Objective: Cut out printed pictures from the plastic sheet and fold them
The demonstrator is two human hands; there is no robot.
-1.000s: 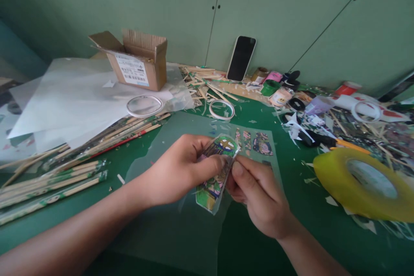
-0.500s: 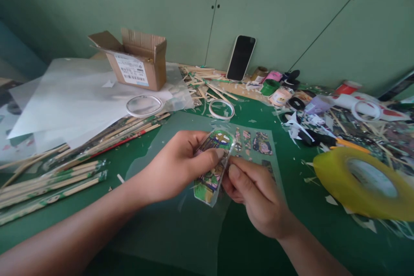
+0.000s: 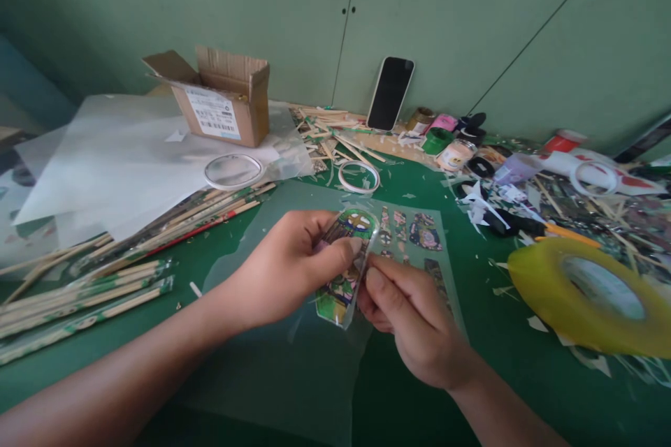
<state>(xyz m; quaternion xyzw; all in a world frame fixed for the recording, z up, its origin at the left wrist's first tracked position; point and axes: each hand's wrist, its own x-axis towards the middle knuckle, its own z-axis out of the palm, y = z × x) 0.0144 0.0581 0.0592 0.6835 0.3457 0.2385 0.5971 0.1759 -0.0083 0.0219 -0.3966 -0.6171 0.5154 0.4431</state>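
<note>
A long patterned piece [image 3: 335, 311] with rounded ends, glossy and clear at its rim, is held tilted above the table. My left hand [image 3: 296, 258] grips it from the left, thumb pressed across its face and fingers behind. At its right edge, my right hand [image 3: 414, 318] is closed in a pinch, thumb against forefinger. Whatever lies between those fingertips is hidden. Below both hands spreads a translucent sheet [image 3: 283, 377]. Small patterned cut-outs [image 3: 426, 232] rest on the sheet just beyond my right hand.
Yellow tape roll [image 3: 587, 297] at right, beside scraps and an orange-handled tool [image 3: 571, 235]. Bundled wooden sticks [image 3: 89, 304] lie left. Behind are an open cardboard box [image 3: 225, 105], two thin rings [image 3: 359, 177], a propped phone [image 3: 391, 93] and small jars [image 3: 455, 154].
My right hand has shifted very slightly left along the piece's edge, and the piece has turned a little. My left hand keeps the same grip.
</note>
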